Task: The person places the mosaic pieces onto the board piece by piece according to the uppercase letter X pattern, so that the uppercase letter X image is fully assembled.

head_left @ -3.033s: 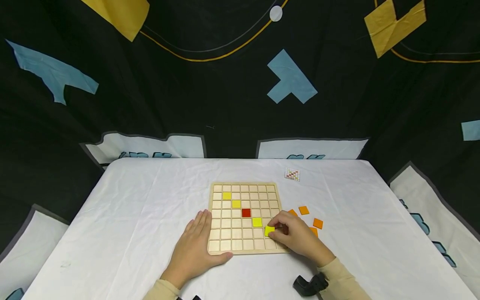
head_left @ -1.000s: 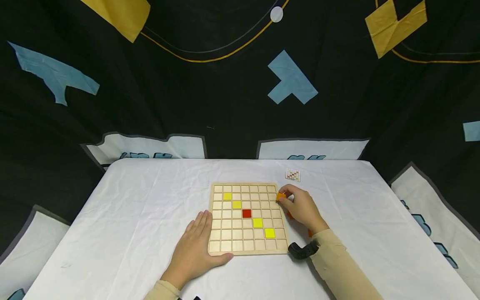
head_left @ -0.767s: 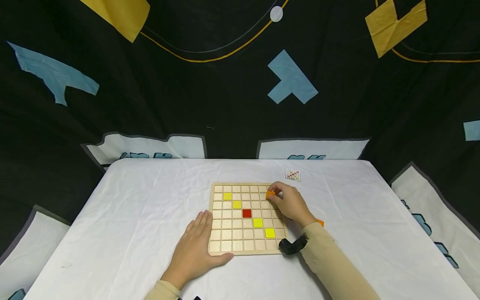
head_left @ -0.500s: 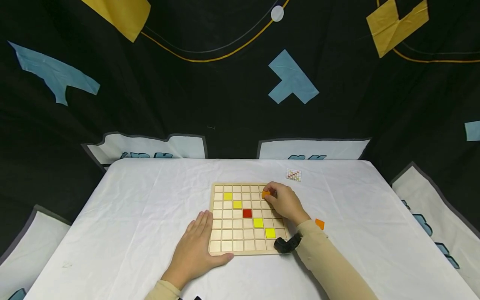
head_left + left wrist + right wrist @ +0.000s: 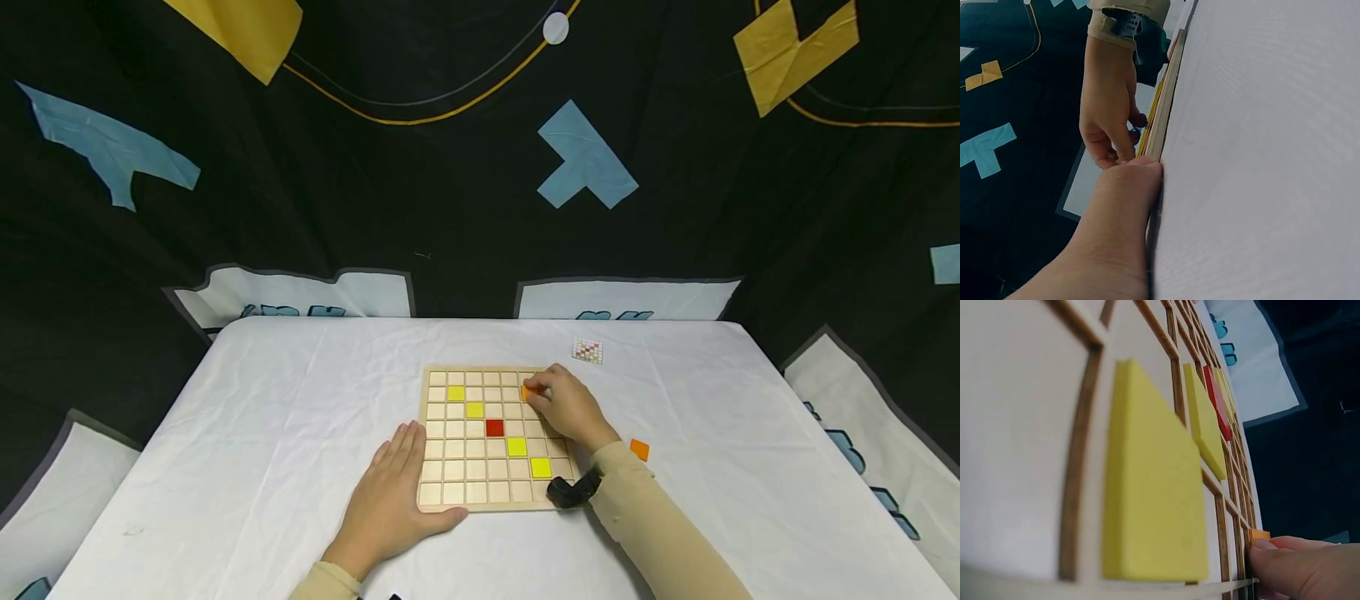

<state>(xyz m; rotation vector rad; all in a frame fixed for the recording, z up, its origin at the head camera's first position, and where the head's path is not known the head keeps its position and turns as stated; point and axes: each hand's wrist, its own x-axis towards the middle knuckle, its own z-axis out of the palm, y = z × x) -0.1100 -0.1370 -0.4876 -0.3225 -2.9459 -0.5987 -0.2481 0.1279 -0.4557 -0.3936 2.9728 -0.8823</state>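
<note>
A square wooden grid board [image 5: 453, 468] lies on the white table, with yellow tiles and one red tile [image 5: 494, 428] set diagonally in its cells. My right hand [image 5: 570, 408] pinches an orange tile [image 5: 528, 392] at a cell near the board's upper right; its fingertips cover part of that tile. In the right wrist view the thumb presses at the orange tile [image 5: 1260, 534], beyond a close yellow tile [image 5: 1157, 494]. My left hand [image 5: 390, 500] lies with straight fingers along the board's left edge, thumb at the lower left corner.
A loose orange tile [image 5: 640, 450] lies right of the board; my right forearm may hide others. Behind it, near the table's back, is a small printed card [image 5: 587, 350] with a coloured grid. A black curtain [image 5: 465, 208] hangs beyond the white table [image 5: 247, 450].
My right hand has let go of the lower right yellow tile, which lies in its cell. It has taken an orange tile and brought it to the upper right cells. My left hand stays put.
</note>
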